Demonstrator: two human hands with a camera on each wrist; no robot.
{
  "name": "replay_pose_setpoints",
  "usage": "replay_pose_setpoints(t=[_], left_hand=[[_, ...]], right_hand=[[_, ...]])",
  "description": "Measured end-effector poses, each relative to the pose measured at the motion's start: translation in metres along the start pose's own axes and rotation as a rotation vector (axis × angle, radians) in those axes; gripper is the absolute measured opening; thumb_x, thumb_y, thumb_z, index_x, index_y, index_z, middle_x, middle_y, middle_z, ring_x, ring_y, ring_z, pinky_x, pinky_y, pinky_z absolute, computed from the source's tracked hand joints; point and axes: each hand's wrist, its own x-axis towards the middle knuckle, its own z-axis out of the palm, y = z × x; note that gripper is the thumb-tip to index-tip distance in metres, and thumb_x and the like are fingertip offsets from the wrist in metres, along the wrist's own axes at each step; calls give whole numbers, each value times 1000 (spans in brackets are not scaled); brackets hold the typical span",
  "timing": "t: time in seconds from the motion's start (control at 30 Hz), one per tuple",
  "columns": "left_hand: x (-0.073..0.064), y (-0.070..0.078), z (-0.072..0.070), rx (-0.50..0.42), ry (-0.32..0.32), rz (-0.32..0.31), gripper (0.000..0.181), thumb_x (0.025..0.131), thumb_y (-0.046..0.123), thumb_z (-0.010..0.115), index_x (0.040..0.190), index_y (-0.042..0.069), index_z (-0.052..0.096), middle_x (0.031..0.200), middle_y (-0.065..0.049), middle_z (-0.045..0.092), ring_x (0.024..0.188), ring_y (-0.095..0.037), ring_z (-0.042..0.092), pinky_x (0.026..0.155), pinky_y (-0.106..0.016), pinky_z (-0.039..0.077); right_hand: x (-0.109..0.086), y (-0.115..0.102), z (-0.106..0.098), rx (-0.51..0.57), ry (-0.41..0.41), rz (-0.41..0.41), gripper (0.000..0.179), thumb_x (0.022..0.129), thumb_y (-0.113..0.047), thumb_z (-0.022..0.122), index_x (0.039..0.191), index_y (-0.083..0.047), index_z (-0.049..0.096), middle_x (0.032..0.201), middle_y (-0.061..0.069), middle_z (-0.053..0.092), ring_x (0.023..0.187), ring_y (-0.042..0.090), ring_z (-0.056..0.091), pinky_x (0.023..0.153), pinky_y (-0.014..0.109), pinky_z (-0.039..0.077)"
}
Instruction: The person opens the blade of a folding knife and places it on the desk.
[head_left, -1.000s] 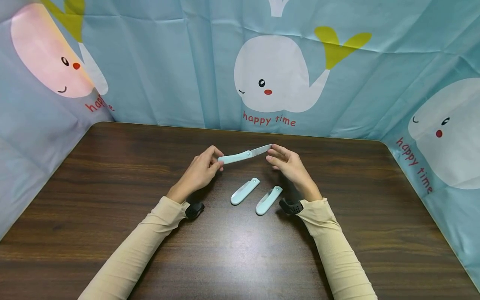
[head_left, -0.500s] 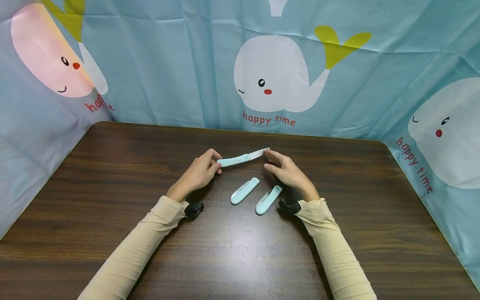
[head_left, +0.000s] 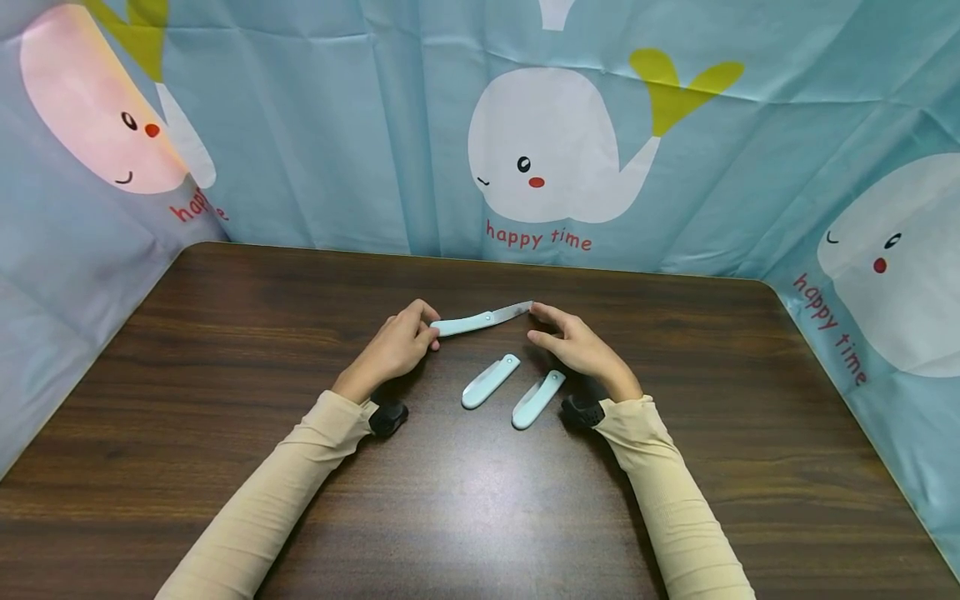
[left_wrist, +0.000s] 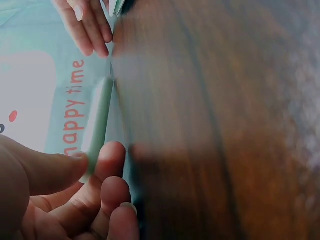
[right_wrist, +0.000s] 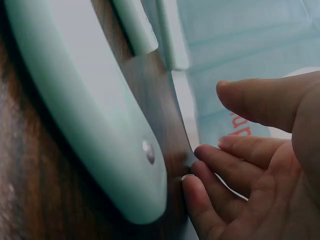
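Between the hands, an unfolded folding knife point(head_left: 461, 324) with a pale mint handle spans from left to right in the head view. My left hand point(head_left: 397, 343) pinches the end of its handle between thumb and fingers, as the left wrist view also shows. The bare blade point(right_wrist: 185, 107) points at my right hand point(head_left: 579, 342), whose fingertips are right at the tip while thumb and fingers stand apart. Nearer the body lie two more mint folding knives, a left one point(head_left: 491, 382) and a right one point(head_left: 538, 401), both with blades folded into the handles.
The dark wooden table point(head_left: 225, 375) carries the knives, and its far edge meets a blue curtain point(head_left: 420, 125) printed with whales. Black bands sit on both wrists, the right band point(head_left: 582, 412) close to the right folded knife.
The unfolded knife has come slightly down and toward the body, with its blade tip lower. Both hands moved a little with it; the right thumb and fingers have spread apart. The folded knives stayed put.
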Motion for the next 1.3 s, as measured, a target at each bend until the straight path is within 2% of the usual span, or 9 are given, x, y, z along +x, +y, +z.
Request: replay_pose_setpoints(t=[0.27,0.57,0.9,1.13,1.3], left_hand=[[0,1,0,25,-2,-33,24,105,12,47,126,1,51,92,-11,70,78,-21,62,73,-33,44],[-1,1,1,60,-42,-52,33,105,14,46,136,3,47,101,-13,66,81,-21,59,75,-36,45],[-4,4,-1,78,-59,-21,33,103,15,50,134,4,49,95,-8,59,74,-18,52,67,-30,40],[-11,17,-1,58,-117,12,32,103,16,52,133,5,50,93,-7,60,70,-17,50,65,-30,39],[-15,24,2,66,-141,45,32,102,17,55,131,4,52,93,-7,61,69,-16,50,65,-30,39]], right_hand=[[0,-1,1,0,-5,-1,57,103,-14,52,152,7,29,156,25,34,145,39,33,114,55,34],[-1,-3,0,-13,-5,-7,55,103,-15,54,150,6,34,154,24,39,144,39,36,112,55,36],[-4,-9,-3,2,-29,-18,51,102,-16,55,148,3,41,149,22,46,140,37,42,110,54,39],[-6,-16,-3,-34,-84,-82,50,98,-15,62,144,-2,49,145,18,53,133,36,51,106,53,43],[-7,-20,-1,-36,-128,-99,48,96,-15,66,141,-3,53,142,16,56,130,36,55,105,52,45]])
